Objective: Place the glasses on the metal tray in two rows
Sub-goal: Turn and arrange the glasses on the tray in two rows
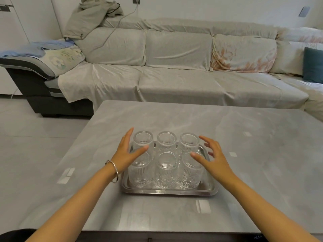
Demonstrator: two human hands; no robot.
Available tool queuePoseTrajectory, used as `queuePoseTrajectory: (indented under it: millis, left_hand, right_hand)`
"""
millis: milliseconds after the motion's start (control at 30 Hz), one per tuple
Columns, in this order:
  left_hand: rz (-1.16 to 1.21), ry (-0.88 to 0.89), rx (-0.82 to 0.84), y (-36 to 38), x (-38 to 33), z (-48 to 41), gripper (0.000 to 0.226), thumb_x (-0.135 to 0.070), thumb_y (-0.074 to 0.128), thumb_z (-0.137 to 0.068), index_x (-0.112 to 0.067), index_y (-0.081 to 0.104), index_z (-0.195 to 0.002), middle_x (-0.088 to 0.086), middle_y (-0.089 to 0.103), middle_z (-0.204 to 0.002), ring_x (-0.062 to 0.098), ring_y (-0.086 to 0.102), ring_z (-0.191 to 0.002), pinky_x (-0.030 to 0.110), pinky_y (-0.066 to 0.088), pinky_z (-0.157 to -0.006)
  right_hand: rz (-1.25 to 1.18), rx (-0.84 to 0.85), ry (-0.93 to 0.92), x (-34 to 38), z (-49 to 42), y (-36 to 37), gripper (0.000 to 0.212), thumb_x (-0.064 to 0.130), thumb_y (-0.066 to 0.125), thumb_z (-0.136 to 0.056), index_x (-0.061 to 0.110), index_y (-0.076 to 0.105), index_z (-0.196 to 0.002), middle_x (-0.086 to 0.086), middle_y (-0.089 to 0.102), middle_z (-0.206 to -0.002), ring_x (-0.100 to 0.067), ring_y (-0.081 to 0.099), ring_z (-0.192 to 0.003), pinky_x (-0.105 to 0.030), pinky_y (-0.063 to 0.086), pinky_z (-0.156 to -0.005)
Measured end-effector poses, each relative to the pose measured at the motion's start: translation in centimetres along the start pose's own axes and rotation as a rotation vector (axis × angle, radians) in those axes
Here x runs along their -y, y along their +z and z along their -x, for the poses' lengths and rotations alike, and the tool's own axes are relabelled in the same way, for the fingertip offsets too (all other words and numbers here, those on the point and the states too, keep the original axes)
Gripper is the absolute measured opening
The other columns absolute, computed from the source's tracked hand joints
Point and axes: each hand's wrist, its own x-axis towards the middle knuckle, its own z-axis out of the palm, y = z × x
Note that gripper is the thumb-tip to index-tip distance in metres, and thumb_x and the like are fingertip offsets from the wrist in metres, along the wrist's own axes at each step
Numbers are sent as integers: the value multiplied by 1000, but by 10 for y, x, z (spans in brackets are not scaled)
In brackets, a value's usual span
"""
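Observation:
Several clear ribbed glasses [166, 170] stand upside down on a shiny metal tray [169, 192], in two rows of three. The tray lies on a grey marble-look table [244, 154]. My left hand [128, 152] hovers by the left-hand glasses [139, 173], fingers spread, thumb over the near-left glass; a bangle circles the wrist. My right hand [213, 158] floats at the right-hand glasses [189, 173], fingers apart, thumb above the near-right glass. Neither hand grips anything.
A long sofa [174, 70] under pale covers runs behind the table, with cushions, a bundled blanket [90, 16] and a teal cushion [312, 65]. Grey floor tiles lie to the left of the table.

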Motion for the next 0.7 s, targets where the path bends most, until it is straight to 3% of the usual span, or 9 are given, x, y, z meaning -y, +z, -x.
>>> queuePoseTrajectory:
  millis: [33, 100, 167, 300, 467, 700]
  left_hand:
    - [81, -63, 52, -1, 3, 1, 94, -47, 66, -70, -39, 7, -143, -6, 7, -157, 17, 14, -142, 35, 21, -109]
    - [188, -133, 144, 1, 10, 3, 99, -44, 68, -67, -43, 2, -142, -6, 4, -157, 16, 14, -142, 32, 24, -105]
    - [251, -146, 158, 6, 15, 5, 98, -38, 68, -70, -46, 2, -141, -4, 5, -157, 13, 14, -141, 29, 25, -101]
    - [345, -161, 124, 11, 17, 5, 99, -37, 70, -65, -47, 6, -140, -1, 8, -157, 14, 16, -141, 32, 29, -102]
    - [339, -164, 118, 12, 15, 2, 103, -41, 71, -60, -46, 6, -141, 1, 11, -156, 18, 16, -142, 40, 27, -110]
    - [339, -155, 111, 13, 16, 1, 93, -30, 69, -74, -44, 6, -142, 1, 12, -156, 17, 20, -140, 36, 28, -108]
  right_hand:
    - [-46, 50, 59, -3, -3, 0, 72, 53, 69, -65, 45, 41, -130, 24, 36, -131, 20, 43, -110, -4, 39, -89]
    - [-87, 161, 155, -9, -9, 2, 81, 52, 69, -66, 47, 32, -138, 15, 24, -148, 0, 33, -130, -29, 34, -109]
    - [-100, 229, 194, -13, -12, 6, 81, 52, 67, -68, 50, 29, -139, 15, 14, -156, -12, 21, -141, -42, 25, -115]
    - [-124, 212, 190, -16, -13, 15, 77, 52, 68, -66, 50, 35, -135, 13, 21, -153, -11, 21, -141, -35, 27, -109]
    - [-131, 198, 180, -19, -15, 16, 62, 52, 68, -66, 55, 44, -122, 11, 28, -148, -14, 26, -138, -44, 29, -112]
    - [-127, 197, 168, -15, -13, 16, 54, 50, 68, -65, 59, 45, -114, 11, 30, -147, -14, 27, -138, -37, 31, -107]
